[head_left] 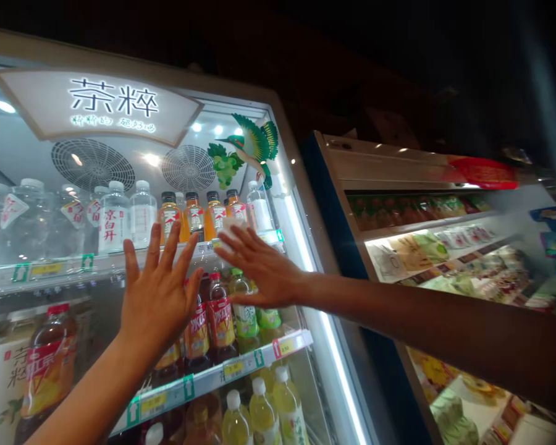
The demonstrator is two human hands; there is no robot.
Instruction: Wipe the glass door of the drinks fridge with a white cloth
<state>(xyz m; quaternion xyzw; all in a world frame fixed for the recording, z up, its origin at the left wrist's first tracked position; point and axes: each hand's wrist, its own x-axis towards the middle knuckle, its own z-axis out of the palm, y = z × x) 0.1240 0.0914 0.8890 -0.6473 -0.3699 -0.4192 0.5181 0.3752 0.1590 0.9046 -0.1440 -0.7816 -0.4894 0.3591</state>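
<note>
My left hand [160,293] is raised with its fingers spread in front of a lit drinks fridge [296,222]. My right hand [259,266] reaches in from the right, fingers stretched out and holding nothing. Both palms face the fridge front; whether they touch it I cannot tell. Just beyond the fingertips, orange drink bottles [194,216] with dark caps stand on the upper shelf. Clear water bottles [115,216] are to their left. Behind and below the hands are red-labelled bottles [221,315] and a green-labelled bottle [246,312], partly hidden by the hands.
A sign [111,105] with lettering and a bird picture [254,145] are at the fridge top. Bottles with yellowish drink [263,408] stand on a lower shelf. At right is an open chilled display case [398,157] with packaged goods and a red banner [484,172].
</note>
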